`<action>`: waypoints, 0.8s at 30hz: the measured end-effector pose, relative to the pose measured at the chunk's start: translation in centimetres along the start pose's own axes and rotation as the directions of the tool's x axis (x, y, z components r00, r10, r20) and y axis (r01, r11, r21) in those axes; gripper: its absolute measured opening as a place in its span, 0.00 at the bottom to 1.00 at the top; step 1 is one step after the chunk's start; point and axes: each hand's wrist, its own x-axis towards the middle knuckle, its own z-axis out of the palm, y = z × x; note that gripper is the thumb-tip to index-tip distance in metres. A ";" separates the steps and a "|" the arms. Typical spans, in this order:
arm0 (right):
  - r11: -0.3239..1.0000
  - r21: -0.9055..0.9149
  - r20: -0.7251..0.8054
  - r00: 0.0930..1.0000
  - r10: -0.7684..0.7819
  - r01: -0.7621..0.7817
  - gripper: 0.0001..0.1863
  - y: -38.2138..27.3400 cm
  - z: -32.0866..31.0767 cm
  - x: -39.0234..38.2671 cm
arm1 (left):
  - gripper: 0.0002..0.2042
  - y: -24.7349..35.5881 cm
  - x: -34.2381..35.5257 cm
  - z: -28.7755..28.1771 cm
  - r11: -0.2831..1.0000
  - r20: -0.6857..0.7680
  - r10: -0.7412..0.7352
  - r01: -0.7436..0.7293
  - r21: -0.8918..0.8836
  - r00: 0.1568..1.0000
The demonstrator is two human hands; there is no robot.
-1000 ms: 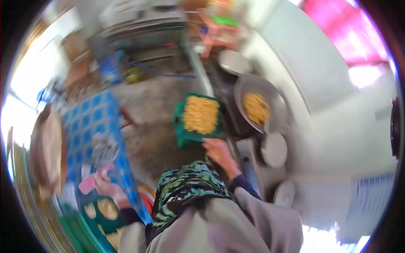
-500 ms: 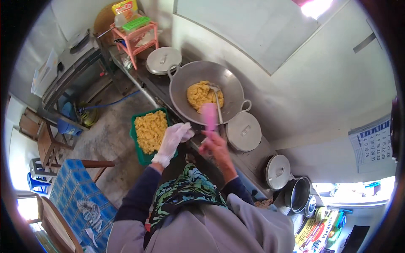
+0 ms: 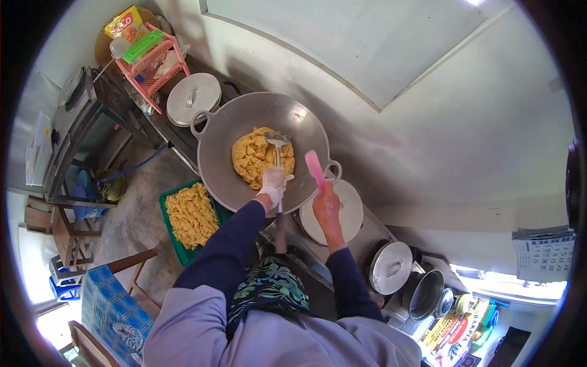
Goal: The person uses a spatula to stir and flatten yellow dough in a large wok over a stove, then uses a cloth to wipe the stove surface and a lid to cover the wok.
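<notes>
A big grey metal wok (image 3: 306, 125) with two loop handles holds a mound of yellow, dough-like mash (image 3: 249, 156). My left hand (image 3: 273, 185), in a whitish glove, is closed round the long handle of a metal turner (image 3: 278, 142). Its blade rests at the mash, and the handle's end sticks out over the wok's near rim. My bare right hand (image 3: 328, 207) grips a pink spatula (image 3: 314, 166), raised by the wok's right handle. Left of the wok, a green tray (image 3: 165, 208) is filled with lumpy yellow mash (image 3: 191, 215).
Lidded pots stand on both sides of the wok, one with a grey lid (image 3: 193, 98), another partly under my right hand (image 3: 348, 211). A further lid (image 3: 391, 267) and a dark pot (image 3: 426, 295) sit right. A pink rack (image 3: 153, 67) stands far left, a blue-clothed table (image 3: 113, 306) near left.
My gloved left hand has moved from beside the tray into the wok and taken hold of the turner. My right hand still holds the pink spatula. The view has shifted.
</notes>
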 end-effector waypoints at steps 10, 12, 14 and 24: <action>0.975 -0.058 0.263 0.945 -0.193 0.215 0.15 -6.4 10.0 7.6 | 0.11 6.6 -10.0 -9.3 0.853 0.098 0.252 -0.269 0.448 0.963; 0.989 -0.043 0.285 0.951 -0.122 0.140 0.15 -5.5 11.4 7.8 | 0.11 7.8 -10.8 -9.5 0.850 0.090 0.281 -0.291 0.438 0.956; 0.995 -0.020 0.235 0.968 -0.092 0.099 0.15 -4.2 12.2 8.0 | 0.11 8.7 -10.9 -9.8 0.849 0.087 0.286 -0.295 0.439 0.954; 0.960 -0.002 0.265 0.926 -0.270 0.281 0.17 -6.8 11.4 9.1 | 0.12 8.5 -10.7 -12.4 0.858 0.092 0.179 -0.201 0.473 0.980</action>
